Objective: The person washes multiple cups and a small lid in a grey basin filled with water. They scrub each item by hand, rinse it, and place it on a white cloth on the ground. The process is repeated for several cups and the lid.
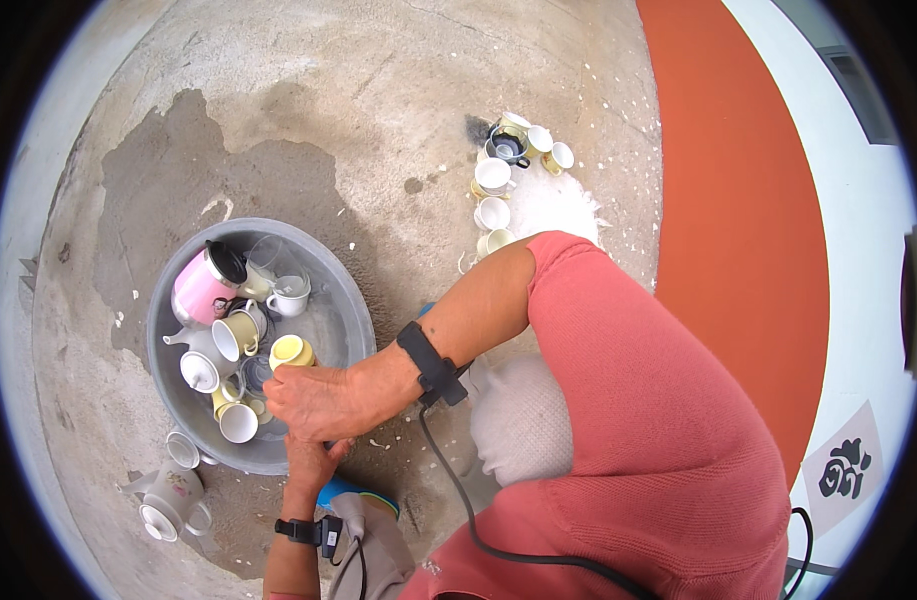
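Observation:
My right hand (312,401), its fingers curled, is against a yellow cup (292,351) whose base faces up, over a grey plastic basin (357,315). Under it, my left hand (312,454) is mostly hidden; its grip cannot be made out. In the basin lie a pink kettle with a black lid (201,285), a white teapot (201,367), a cream mug on its side (235,335), a white cup (289,296), a white-lined cup (238,422) and clear glassware (256,375). Both wrists wear black straps with small devices.
Beside the basin stand a flowered white teapot (174,491) and a glass cup (182,448). Several cups, among them a white one (493,174), stand around a white woven sack (552,202). Another sack (522,420) is near my legs. The concrete floor (225,165) is partly wet.

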